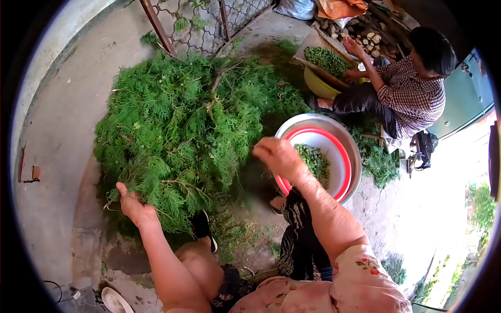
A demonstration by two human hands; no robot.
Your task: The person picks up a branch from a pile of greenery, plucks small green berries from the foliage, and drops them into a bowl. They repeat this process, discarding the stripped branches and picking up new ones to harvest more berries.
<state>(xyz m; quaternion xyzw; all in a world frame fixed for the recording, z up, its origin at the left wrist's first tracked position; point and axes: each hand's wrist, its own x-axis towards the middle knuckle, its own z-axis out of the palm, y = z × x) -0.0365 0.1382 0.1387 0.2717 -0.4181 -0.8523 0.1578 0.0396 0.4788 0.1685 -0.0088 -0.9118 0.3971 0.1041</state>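
Observation:
My left hand [135, 204] is closed around the stem end of a green sprig [169, 195] at the lower left of a big heap of leafy branches [172, 115]. My right hand [279, 156] hangs over the near-left rim of a white bowl with a red rim [338, 172], its fingers bent together and slightly blurred; whether it holds anything is too small to tell. Small green pieces [314, 163] lie in that bowl, which sits inside a wider metal basin [356, 156].
A co-worker [412, 96] sits at the upper right beside a yellow-green basin [318, 86] and a woven tray of green pieces [326, 61]. Chopped firewood [373, 41] is stacked behind. A metal grille [195, 26] stands beyond the heap. A white slipper [116, 301] lies at lower left.

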